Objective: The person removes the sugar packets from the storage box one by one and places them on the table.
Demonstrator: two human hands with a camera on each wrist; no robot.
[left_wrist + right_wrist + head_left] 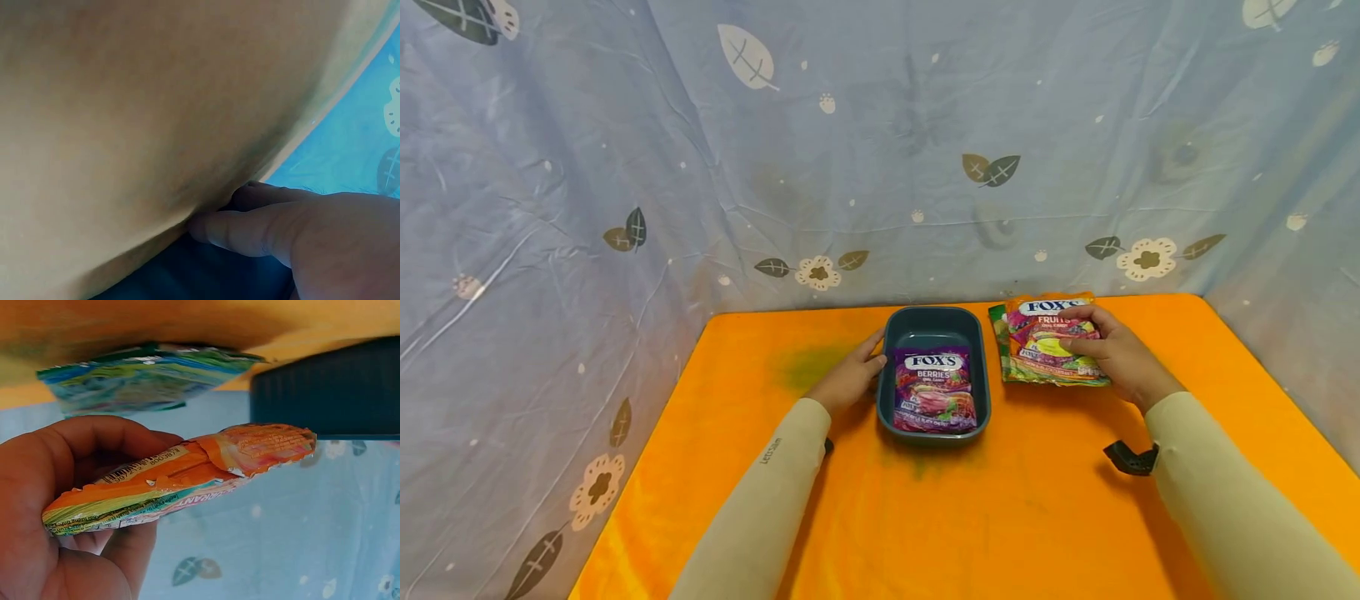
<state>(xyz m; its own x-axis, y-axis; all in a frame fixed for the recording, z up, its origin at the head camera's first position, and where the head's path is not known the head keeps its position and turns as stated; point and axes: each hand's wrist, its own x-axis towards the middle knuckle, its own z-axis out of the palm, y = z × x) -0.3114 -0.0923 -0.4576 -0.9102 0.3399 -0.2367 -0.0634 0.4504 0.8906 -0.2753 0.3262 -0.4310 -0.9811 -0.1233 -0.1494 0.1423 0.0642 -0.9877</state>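
My right hand point(1123, 358) pinches an orange Fox's Fruits candy bag point(1051, 333) between thumb and fingers. In the right wrist view the bag point(206, 472) is seen edge-on, raised from the table. Behind it lies a green candy bag point(1000, 329), mostly covered in the head view. My left hand point(850, 375) rests against the left side of a dark teal tray point(934, 317), thumb at the rim and fingers fairly straight. A purple Fox's Berries candy bag point(934, 390) lies face up in the tray.
An orange cloth covers the table point(1000, 517). A pale blue curtain point(887, 167) with leaf and flower prints stands along the back and both sides. A black strap piece point(1131, 458) juts from the right wrist.
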